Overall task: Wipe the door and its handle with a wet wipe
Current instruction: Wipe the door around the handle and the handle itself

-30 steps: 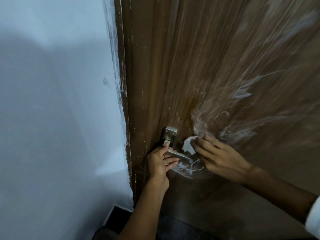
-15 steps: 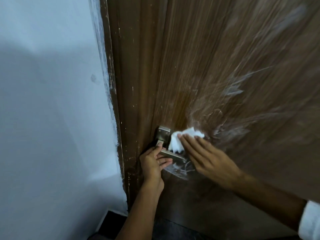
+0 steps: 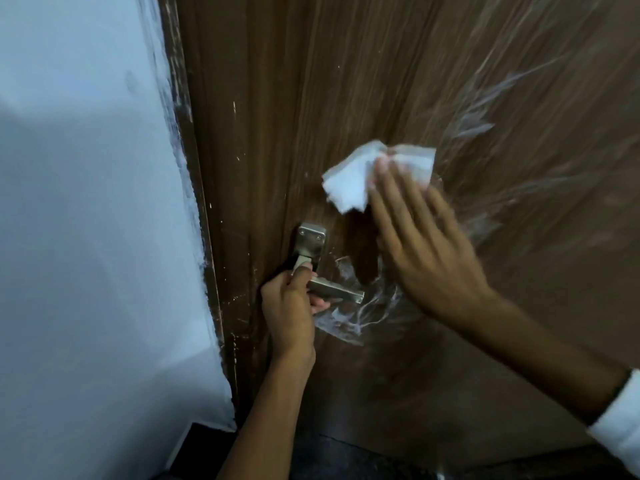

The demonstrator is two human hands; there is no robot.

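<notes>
A brown wood-grain door [image 3: 346, 81] fills most of the view, with whitish smears to the right and below the handle. Its metal lever handle [image 3: 334, 289] sits on a square plate [image 3: 310, 240]. My left hand [image 3: 289, 306] is wrapped around the lever, thumb up against the plate. My right hand [image 3: 422, 244] lies flat on the door above and right of the handle, fingers pressing a crumpled white wet wipe [image 3: 356, 181] against the wood. Part of the wipe is hidden under my fingers.
A pale painted wall [image 3: 86, 237] stands to the left, meeting the dark door frame [image 3: 211, 271], which carries paint splashes. A dark floor strip [image 3: 204, 452] shows at the bottom. A white sleeve cuff [image 3: 620, 424] is at the lower right.
My right hand has slid the wipe upward from beside the lever to the door panel above the handle. The left hand has stayed on the lever.
</notes>
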